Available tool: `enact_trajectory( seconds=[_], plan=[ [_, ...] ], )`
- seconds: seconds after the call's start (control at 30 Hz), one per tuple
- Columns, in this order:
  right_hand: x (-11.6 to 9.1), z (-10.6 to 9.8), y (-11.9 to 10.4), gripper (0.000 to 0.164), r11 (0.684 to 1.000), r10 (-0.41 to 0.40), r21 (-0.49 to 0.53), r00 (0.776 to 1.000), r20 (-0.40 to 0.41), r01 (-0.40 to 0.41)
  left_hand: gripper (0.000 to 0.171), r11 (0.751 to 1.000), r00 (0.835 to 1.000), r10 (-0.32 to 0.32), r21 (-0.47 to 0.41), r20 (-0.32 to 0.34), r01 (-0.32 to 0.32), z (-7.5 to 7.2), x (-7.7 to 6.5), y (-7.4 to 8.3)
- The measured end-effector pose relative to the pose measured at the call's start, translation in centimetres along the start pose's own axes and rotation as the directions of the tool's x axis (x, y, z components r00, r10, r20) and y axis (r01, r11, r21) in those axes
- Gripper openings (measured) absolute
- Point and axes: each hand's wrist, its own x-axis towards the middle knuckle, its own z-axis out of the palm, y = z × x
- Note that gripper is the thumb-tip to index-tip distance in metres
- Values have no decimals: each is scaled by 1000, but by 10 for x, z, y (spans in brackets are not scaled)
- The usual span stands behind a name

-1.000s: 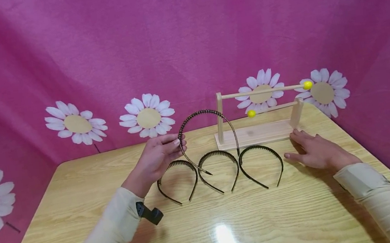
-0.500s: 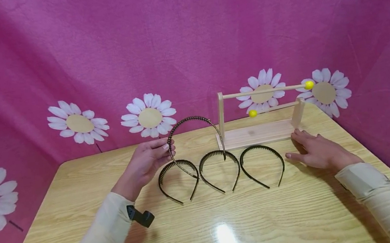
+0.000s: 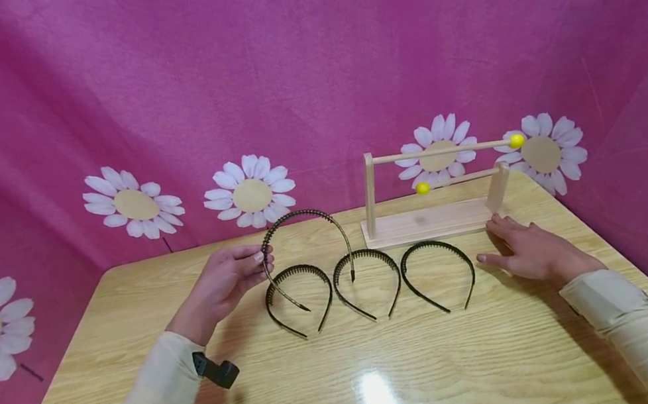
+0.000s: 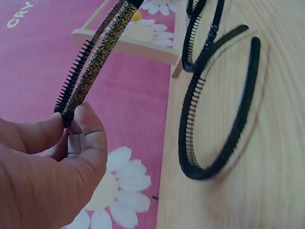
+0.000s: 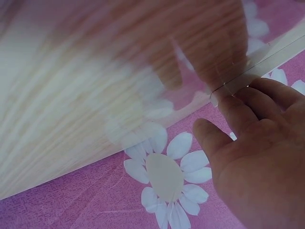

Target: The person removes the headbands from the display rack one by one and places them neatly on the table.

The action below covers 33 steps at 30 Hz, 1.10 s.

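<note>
My left hand [image 3: 221, 286] pinches a black headband with gold glitter [image 3: 303, 212] by one side, between thumb and fingers. It is raised above the table, its toothed arc up and both tips pointing down to the right. In the left wrist view the glittery outer face of this headband [image 4: 97, 63] shows close up. Three darker toothed headbands lie in a row: a left one [image 3: 303, 268], a middle one [image 3: 366, 252] and a right one [image 3: 433, 243]. My right hand [image 3: 537, 256] rests with extended fingers at the right end of the wooden stand's base [image 3: 440, 221].
Two horizontal rods run from the stand's posts, an upper one [image 3: 438, 151] and a lower one [image 3: 468, 178], each ending in a yellow knob. A pink cloth [image 3: 310, 83] with white daisies hangs behind the wooden table [image 3: 297, 391].
My left hand has moved left and slightly down with the glittery headband, away from the stand. My right hand stays by the stand's base, and the three lying headbands have not moved.
</note>
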Motion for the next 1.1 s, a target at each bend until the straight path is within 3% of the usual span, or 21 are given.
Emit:
enact_trajectory(
  seconds=[0.27,0.47,0.7,1.1],
  plan=[
    [0,-1,-1,63,1000,-15,14,1000,-21,16,28,1000,1000,3,3,-21,-3,-19,-11,1],
    [1,-1,-2,70,1000,0,21,1000,-8,0,24,1000,999,-11,3,-41,11,-29,-17,2],
    [0,0,-1,94,999,30,11,999,26,-30,21,1000,998,-18,24,-62,20,-41,-24,3],
    [0,0,-1,93,1000,3,14,1000,6,-3,22,998,993,-68,1,-93,68,-75,-41,2]
  ],
)
